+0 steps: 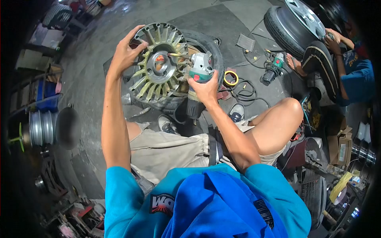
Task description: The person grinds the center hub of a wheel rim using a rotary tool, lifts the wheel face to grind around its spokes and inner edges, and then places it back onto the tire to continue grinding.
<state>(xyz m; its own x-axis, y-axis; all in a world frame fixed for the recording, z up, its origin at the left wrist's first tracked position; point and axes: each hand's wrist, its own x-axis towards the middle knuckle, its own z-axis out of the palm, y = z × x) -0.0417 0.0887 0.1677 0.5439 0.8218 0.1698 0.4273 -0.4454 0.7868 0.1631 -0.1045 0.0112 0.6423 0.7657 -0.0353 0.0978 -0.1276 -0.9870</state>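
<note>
My left hand (126, 53) grips the upper left edge of a multi-spoke wheel rim (168, 71), which is tilted up towards me. Its spokes look yellowish, and its centre hole shows something orange behind it. My right hand (205, 88) is wrapped round a green and silver angle grinder (201, 65). From the grinder's head a thin shaft (177, 55) points left across the spokes towards the hub; whether its tip touches metal I cannot tell. Beneath and behind the rim lies a black tyre (216, 55).
A yellow ring (230, 78) and coiled black cable (248, 93) lie to the right. Beyond them is a second grinder (274, 68). At upper right, a co-worker (353, 75) sits handling a tyred wheel (279, 33). Another rim (41, 127) stands at far left.
</note>
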